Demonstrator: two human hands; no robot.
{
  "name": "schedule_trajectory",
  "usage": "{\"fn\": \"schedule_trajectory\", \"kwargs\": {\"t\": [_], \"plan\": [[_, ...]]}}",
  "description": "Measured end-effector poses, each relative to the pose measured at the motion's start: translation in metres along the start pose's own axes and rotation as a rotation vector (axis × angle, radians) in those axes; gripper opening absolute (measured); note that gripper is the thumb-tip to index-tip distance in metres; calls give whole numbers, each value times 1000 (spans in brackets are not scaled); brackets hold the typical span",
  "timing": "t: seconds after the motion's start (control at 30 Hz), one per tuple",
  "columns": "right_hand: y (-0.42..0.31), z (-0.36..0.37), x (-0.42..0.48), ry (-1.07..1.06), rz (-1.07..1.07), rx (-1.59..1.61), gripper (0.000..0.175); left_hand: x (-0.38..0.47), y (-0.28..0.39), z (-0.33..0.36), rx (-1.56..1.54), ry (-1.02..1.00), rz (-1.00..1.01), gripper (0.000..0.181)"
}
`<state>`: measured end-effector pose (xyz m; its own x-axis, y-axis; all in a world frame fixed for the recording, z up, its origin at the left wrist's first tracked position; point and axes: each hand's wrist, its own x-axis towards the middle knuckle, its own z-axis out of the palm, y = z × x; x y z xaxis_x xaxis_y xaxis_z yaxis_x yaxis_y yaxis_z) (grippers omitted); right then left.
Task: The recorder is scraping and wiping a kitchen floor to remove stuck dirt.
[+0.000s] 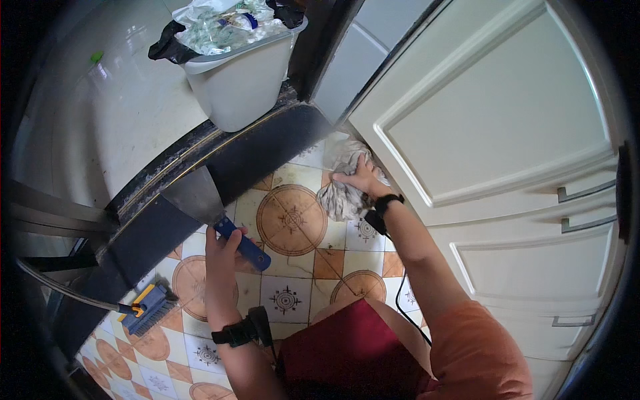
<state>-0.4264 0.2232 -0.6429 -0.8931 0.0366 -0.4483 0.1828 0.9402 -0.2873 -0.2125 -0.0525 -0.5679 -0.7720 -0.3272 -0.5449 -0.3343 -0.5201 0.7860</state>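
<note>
A wide scraper with a metal blade (pixel 197 195) and a blue handle is in my left hand (pixel 227 250), its blade tilted up towards the black door sill. My right hand (pixel 364 177) presses on a crumpled, stained grey-white cloth (pixel 345 197) on the patterned tile floor (pixel 287 297), close to the foot of the white cabinet. The right fingers are spread over the cloth; whether they grip it is hard to tell. Black straps with small devices are around both wrists.
A grey-white bin (pixel 240 92), full of rubbish in a black bag, stands on the dark sill (pixel 270 145). At the lower left lies a blue and yellow floor brush (pixel 147 307) with a long pole. White cabinet doors (pixel 500 110) with metal handles rise at the right.
</note>
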Motion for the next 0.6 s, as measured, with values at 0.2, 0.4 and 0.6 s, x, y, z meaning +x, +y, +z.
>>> {"fn": "schedule_trajectory", "kwargs": {"t": [0.2,0.4,0.6], "plan": [[-39,25,51,30,-120,-220,96,-12,2,0,64,36,-47,36],[-83,52,1,-44,-438,-380,77,-7,2,-1,63,70,-10,31],[-114,70,-111,-89,-1018,-488,63,5,-2,-5,15,6,49,36]]}}
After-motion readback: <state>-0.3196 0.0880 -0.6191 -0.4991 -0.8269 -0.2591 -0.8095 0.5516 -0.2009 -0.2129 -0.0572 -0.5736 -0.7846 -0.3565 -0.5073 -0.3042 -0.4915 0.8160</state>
